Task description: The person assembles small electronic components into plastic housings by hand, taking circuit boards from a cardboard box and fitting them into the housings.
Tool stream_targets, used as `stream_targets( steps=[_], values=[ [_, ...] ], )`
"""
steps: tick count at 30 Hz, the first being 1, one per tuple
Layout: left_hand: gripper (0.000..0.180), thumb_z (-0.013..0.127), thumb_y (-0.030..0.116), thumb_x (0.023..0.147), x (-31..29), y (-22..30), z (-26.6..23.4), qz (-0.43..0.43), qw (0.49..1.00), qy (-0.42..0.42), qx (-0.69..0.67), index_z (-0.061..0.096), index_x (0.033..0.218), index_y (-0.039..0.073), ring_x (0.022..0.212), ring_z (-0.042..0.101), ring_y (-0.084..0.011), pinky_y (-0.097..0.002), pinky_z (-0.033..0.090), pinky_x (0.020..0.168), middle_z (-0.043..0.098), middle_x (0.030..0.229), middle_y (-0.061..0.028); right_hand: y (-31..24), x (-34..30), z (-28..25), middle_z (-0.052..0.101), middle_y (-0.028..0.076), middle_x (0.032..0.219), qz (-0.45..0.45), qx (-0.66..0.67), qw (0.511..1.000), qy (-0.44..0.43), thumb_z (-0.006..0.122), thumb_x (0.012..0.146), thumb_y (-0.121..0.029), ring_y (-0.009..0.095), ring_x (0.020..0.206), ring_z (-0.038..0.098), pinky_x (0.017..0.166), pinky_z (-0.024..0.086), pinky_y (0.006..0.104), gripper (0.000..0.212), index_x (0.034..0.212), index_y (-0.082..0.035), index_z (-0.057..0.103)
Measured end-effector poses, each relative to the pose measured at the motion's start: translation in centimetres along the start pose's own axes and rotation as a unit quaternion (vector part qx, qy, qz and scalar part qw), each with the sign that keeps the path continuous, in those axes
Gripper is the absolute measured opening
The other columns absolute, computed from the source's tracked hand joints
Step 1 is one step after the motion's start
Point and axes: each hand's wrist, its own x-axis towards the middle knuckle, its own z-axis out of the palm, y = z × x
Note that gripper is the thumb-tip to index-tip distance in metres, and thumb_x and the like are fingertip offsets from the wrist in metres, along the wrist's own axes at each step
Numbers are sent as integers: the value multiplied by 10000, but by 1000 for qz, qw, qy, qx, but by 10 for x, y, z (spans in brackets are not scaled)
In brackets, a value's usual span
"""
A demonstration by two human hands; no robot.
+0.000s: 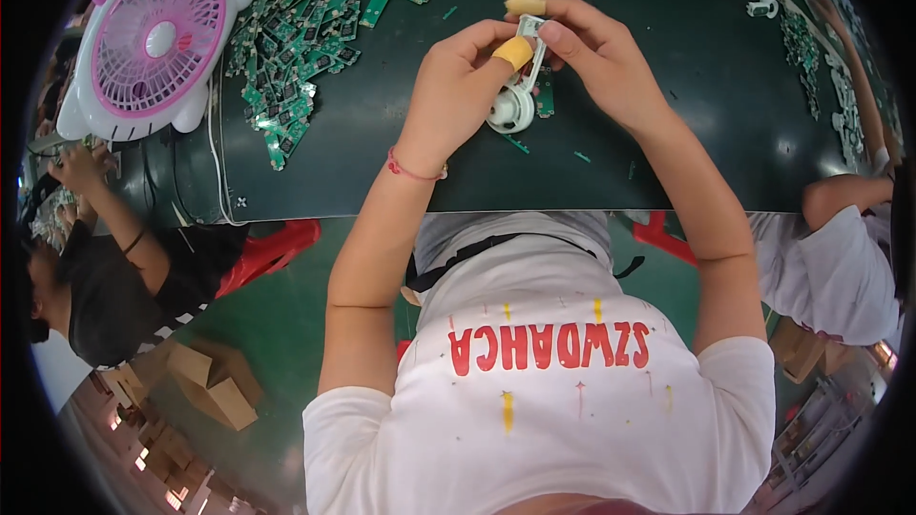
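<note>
Above the dark green tabletop, both my hands are at a white plastic housing [512,110] with a round, ring-shaped lower end and a narrow stem. My left hand [463,76] grips the stem from the left, its thumb wearing a yellow finger cot [515,53]. At the stem's upper end, my right hand [606,62] pinches it between thumb and fingers; another yellow cot [526,4] covers a fingertip there. Something reddish shows inside the stem, too small to make out. Just right of the housing, part of a green circuit board [546,97] shows.
A heap of green circuit boards [296,57] spreads left of my hands, beside a pink-and-white fan [157,43]. More boards [801,52] and white plastic parts [844,114] lie at the right. Co-workers sit on both sides; an open cardboard box [215,386] stands on the floor.
</note>
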Motion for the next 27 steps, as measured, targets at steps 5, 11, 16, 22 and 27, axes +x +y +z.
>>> stream_targets(
  steps=[5, 11, 16, 22, 27],
  values=[
    [212, 603, 78, 815, 0, -6, 3, -19, 998, 4, 60, 576, 999, -26, 690, 596, -83, -209, 467, 630, 639, 808, -63, -5, -16, -1, 617, 27, 934, 45, 61, 997, 26, 576, 864, -140, 77, 811, 556, 709, 451, 209, 236, 1058, -4, 573],
    [233, 701, 115, 695, -12, 1, 20, 260, 895, 77, 353, 580, 889, 68, 861, 529, -261, -364, 420, 716, 524, 939, -60, -2, -39, 5, 554, 56, 959, -45, 50, 990, 123, 579, 849, -76, 120, 866, 550, 769, 452, 253, 189, 1018, 8, 566],
    [230, 684, 56, 692, -20, -2, 31, 161, 925, 24, 344, 570, 890, 49, 784, 549, -202, -318, 432, 637, 531, 942, -67, 2, -47, 20, 517, 103, 1014, -178, -85, 969, 152, 622, 774, 23, 185, 855, 564, 724, 482, 277, 172, 940, 0, 580],
    [173, 636, -33, 746, -23, -18, 25, 100, 988, -48, 110, 548, 891, -2, 759, 556, -126, -244, 464, 663, 516, 969, -72, 0, -53, 23, 452, 102, 1054, -169, 32, 977, 129, 587, 814, 31, 171, 884, 561, 763, 498, 276, 183, 990, 20, 540],
    [113, 551, -86, 808, -27, -18, 27, 131, 990, -6, -57, 546, 913, -44, 848, 577, -129, -239, 478, 761, 511, 1003, -93, 0, -63, 17, 489, 106, 1042, -146, 278, 940, 134, 446, 922, -140, 189, 917, 549, 807, 463, 326, 229, 1107, -6, 469]
  ],
)
